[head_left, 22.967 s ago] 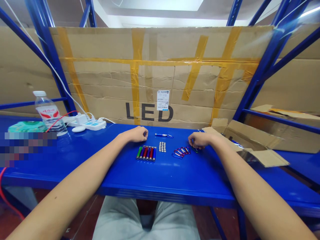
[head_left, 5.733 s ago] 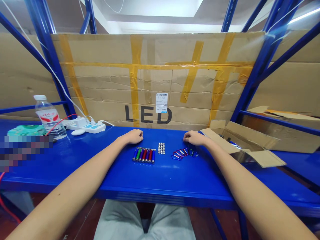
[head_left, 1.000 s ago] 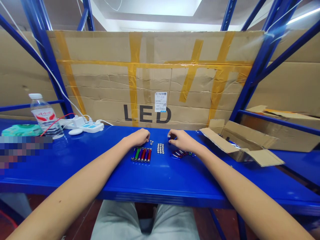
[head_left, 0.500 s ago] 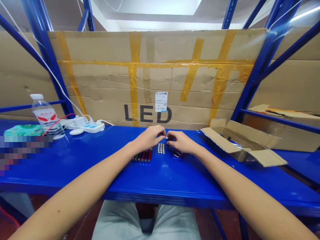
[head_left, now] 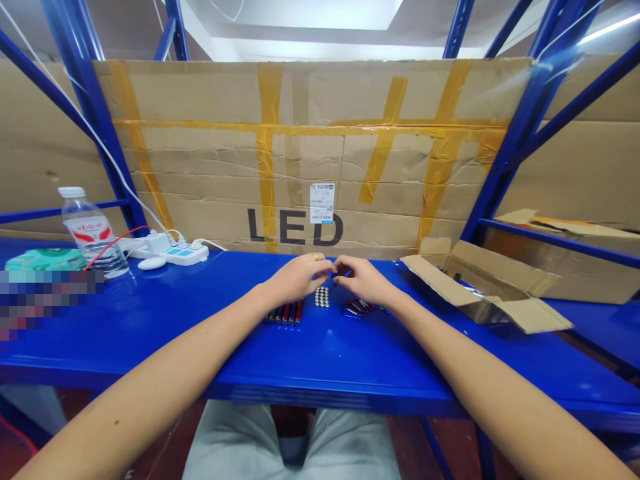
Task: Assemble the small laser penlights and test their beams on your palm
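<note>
My left hand (head_left: 301, 275) and my right hand (head_left: 364, 279) meet at the fingertips above the blue table. Both are closed in a pinch, and whatever sits between the fingers is too small and hidden to make out. Just below them several small silver round pieces (head_left: 321, 297), like button cells, stand in tidy rows. Under my left wrist several slim coloured tubes (head_left: 286, 313), red, dark and green with metal ends, lie side by side. A loose heap of small shiny blue and red pieces (head_left: 356, 308) lies beneath my right hand, which partly covers it.
An open cardboard box (head_left: 480, 283) with some shiny pieces inside stands at right. At left are a water bottle (head_left: 94, 233), a green packet (head_left: 45, 260) and a white power strip (head_left: 183, 253) with cables. A large taped cardboard sheet (head_left: 210, 173) backs the table (head_left: 320, 363).
My two hands have come together and their fingertips now touch. A small silver round piece seen at my right fingertips before is hidden now.
</note>
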A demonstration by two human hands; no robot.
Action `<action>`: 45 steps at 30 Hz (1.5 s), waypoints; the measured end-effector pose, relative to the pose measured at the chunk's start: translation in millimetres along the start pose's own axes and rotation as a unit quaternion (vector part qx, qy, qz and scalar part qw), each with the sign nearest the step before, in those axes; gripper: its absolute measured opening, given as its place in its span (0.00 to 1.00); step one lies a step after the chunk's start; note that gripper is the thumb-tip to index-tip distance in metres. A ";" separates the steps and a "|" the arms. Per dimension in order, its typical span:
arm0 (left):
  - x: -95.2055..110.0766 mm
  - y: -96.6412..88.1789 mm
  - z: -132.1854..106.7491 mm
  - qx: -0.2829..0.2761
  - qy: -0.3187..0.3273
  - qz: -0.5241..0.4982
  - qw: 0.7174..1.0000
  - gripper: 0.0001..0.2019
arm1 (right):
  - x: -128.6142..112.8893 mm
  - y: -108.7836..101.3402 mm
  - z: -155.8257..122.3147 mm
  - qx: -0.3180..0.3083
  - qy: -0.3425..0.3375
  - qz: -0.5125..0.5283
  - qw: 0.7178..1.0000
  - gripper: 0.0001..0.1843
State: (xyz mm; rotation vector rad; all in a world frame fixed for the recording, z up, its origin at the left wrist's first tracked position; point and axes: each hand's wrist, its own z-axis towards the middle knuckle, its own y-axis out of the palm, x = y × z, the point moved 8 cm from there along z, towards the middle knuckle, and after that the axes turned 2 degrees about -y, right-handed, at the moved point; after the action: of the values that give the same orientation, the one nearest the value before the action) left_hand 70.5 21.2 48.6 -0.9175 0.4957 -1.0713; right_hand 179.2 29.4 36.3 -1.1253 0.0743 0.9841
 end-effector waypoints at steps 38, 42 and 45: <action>34.4 -10.5 -2.3 0.114 0.122 -0.024 0.986 0.30 | -7.6 -4.9 -0.8 0.014 -0.057 -0.028 0.998 0.16; 36.6 -1.9 -3.0 0.080 0.125 0.026 0.989 0.30 | -7.7 -3.9 -1.8 0.009 -0.060 -0.037 0.997 0.12; 36.1 5.1 -2.4 0.052 0.115 0.070 0.990 0.28 | -10.6 -2.4 -2.5 0.003 -0.080 -0.031 0.996 0.12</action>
State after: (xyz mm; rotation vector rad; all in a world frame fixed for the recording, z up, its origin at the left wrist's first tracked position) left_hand 86.7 -11.4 45.8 -0.6603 0.6782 -1.0702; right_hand 175.6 20.6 42.2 -1.0339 -0.0878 1.0143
